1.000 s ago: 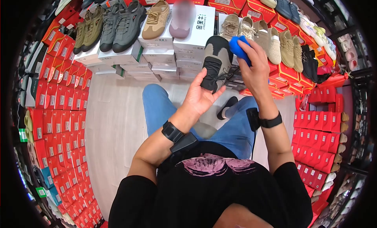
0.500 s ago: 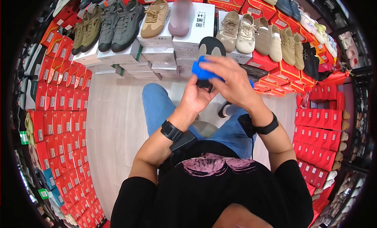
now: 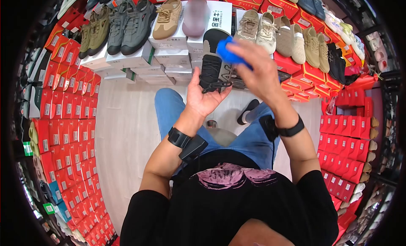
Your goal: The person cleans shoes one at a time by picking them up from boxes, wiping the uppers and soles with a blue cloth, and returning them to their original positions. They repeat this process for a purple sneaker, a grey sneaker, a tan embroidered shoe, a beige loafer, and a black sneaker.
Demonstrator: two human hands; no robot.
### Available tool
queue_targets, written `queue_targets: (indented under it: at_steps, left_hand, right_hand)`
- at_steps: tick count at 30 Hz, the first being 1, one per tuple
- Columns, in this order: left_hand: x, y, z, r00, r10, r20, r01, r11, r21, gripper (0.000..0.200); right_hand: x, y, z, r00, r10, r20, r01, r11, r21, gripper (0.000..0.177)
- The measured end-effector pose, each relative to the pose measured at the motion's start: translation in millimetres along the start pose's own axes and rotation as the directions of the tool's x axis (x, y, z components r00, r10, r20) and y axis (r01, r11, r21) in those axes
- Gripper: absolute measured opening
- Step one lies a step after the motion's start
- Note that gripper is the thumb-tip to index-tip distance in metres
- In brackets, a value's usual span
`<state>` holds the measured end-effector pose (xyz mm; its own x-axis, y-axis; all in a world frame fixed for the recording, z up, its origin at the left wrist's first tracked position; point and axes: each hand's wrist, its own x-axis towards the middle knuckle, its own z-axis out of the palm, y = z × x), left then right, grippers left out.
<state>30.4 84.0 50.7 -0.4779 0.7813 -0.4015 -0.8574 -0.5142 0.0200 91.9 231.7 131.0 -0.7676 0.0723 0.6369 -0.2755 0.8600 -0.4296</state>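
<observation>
My left hand supports a black and grey lace-up shoe from below, its thumb along the left side and fingertips showing at the right. The black laces face up and the dark toe points away from me, near the white boxes. My right hand, smeared by motion, is closed around a bright blue cloth. The cloth bunches out past the fingers and overlaps the shoe's right side near the toe in this view. A bit of blue also pokes out by the wrist.
Pairs of shoes stand on white boxes and red boxes ahead, among them grey shoes, a tan shoe and a mauve shoe. Stacked red shoeboxes line the left; more red boxes stand right. Pale floor lies between.
My right hand has lifted up and right with the blue cloth, uncovering the shoe's laces. The shoe has shifted slightly left, and my left hand is more open beneath it.
</observation>
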Motion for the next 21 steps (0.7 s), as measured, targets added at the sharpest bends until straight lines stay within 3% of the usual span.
queue_targets:
  at_steps: [1, 2, 4, 7, 15, 17, 19, 21]
  left_hand:
    - [2, 2, -3, 1.000, -0.003, 0.002, 0.003, 1.000, 0.007, 0.043]
    - [6, 5, -8, 0.997, -0.051, 0.054, 0.052, 0.999, -0.017, 0.043]
    - [7, 9, -8, 0.989, -0.101, 0.105, 0.105, 0.994, -0.036, 0.044]
    - [6, 14, -10, 0.962, -0.181, 0.204, 0.209, 0.970, -0.127, 0.042]
    - [10, 32, -14, 0.995, 0.000, 0.100, 0.027, 0.964, -0.265, 0.028]
    - [10, 34, -8, 0.995, 0.054, 0.085, -0.028, 0.959, -0.282, 0.027]
    - [10, 34, -7, 0.988, 0.042, 0.147, 0.005, 0.951, -0.309, 0.027]
    - [8, 29, 0, 0.988, 0.060, 0.144, -0.016, 0.956, -0.292, 0.029]
  right_hand:
    - [8, 8, 0, 0.994, -0.036, -0.101, 0.022, 0.991, -0.132, 0.043]
    - [11, 13, 2, 0.993, -0.035, -0.109, 0.020, 0.990, -0.136, 0.043]
    - [9, 21, 10, 0.985, -0.155, -0.080, 0.128, 0.952, -0.277, 0.040]
    - [-15, 7, 20, 0.987, -0.160, 0.011, 0.154, 0.931, -0.331, 0.038]
    - [-105, -10, 27, 0.964, 0.015, 0.264, 0.044, 0.976, -0.215, 0.039]
    - [-121, 0, 25, 0.873, 0.182, 0.452, -0.187, 0.982, -0.032, 0.040]
    - [-107, 5, 17, 0.887, 0.225, 0.403, -0.246, 0.969, 0.000, 0.041]
    - [-80, 12, 6, 0.968, 0.232, 0.097, -0.233, 0.972, 0.006, 0.042]
